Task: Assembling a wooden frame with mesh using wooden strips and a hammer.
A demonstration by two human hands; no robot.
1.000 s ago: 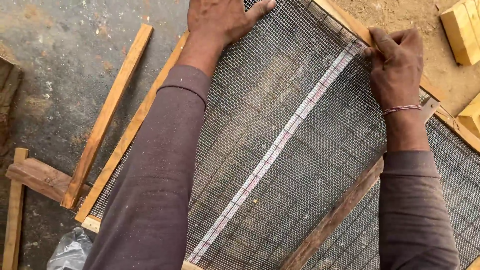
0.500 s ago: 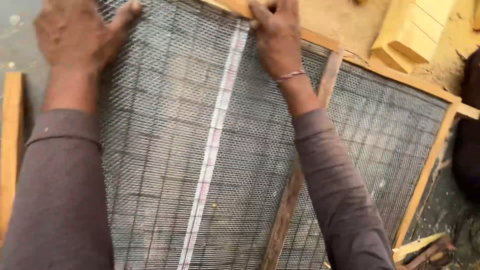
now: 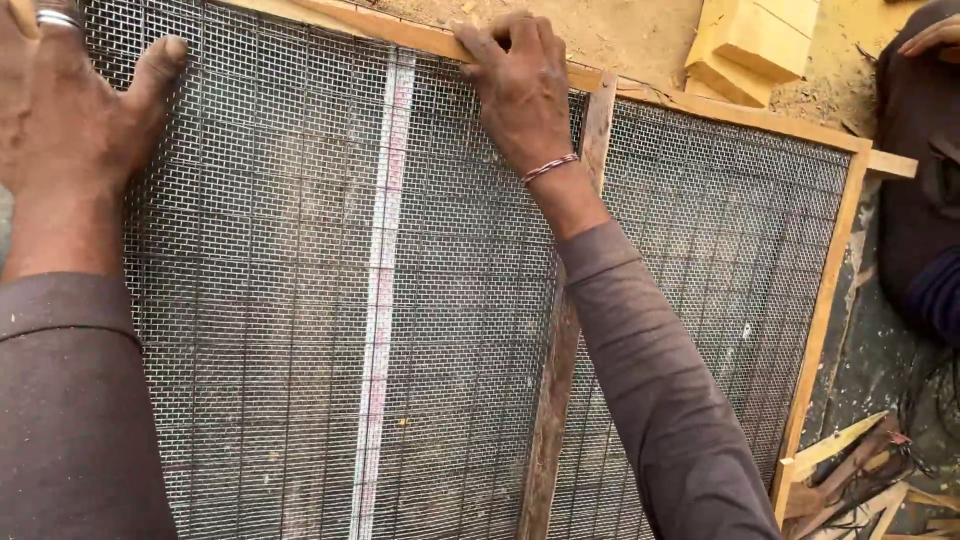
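Right hand (image 3: 520,85) curled over the far edge of the wooden frame (image 3: 825,300), fingers clamped on wood and wire mesh (image 3: 260,300) together. Left hand (image 3: 70,110) spread flat, fingers apart, pressing the mesh near the frame's far left corner. Mesh stretched under both hands, white strip (image 3: 380,300) between them. Yellow blocks (image 3: 755,45) beyond the far edge.

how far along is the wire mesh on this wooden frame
Done: the wire mesh already covers the wooden frame on both sides of the centre slat. In hand: the left hand presses the mesh flat while the right hand grips its top edge at the rail. Left: no nails or staples are visible, so fixing looks undone.
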